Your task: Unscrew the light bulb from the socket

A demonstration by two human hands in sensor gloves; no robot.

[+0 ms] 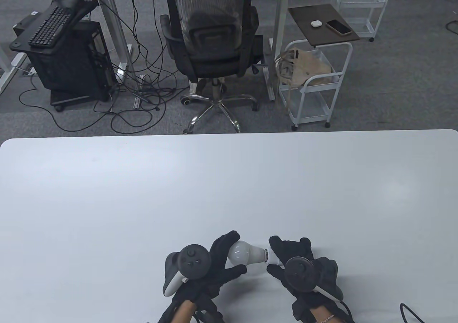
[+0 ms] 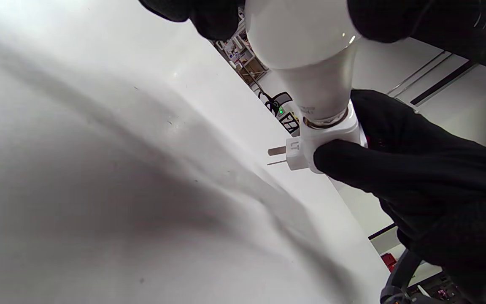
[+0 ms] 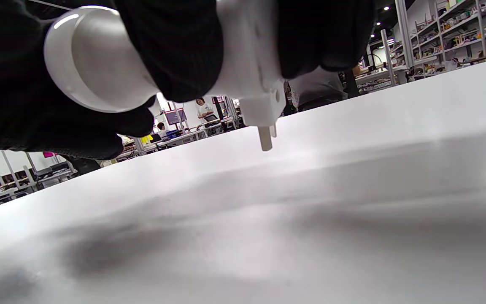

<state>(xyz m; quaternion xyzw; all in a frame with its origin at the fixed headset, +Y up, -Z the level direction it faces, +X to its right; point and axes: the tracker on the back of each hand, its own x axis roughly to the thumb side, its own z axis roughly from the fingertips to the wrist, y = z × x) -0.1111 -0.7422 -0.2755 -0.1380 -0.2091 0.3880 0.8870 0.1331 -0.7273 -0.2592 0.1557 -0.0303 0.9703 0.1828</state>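
Note:
A white light bulb (image 1: 243, 253) lies sideways just above the white table (image 1: 107, 194), near its front edge. Its neck sits in a white plug-in socket (image 1: 272, 257). My left hand (image 1: 234, 253) grips the bulb's round end between fingers and thumb. My right hand (image 1: 273, 257) grips the socket. In the left wrist view, a thin band of metal thread (image 2: 323, 122) shows between the bulb (image 2: 306, 38) and the socket (image 2: 331, 135). The socket's two prongs (image 2: 276, 150) point at the table. In the right wrist view, gloved fingers (image 3: 175, 46) cover most of the socket (image 3: 247, 63).
A black cable (image 1: 411, 312) lies on the table at the front right. Beyond the table's far edge stand an office chair (image 1: 211, 37) and a white cart (image 1: 315, 83).

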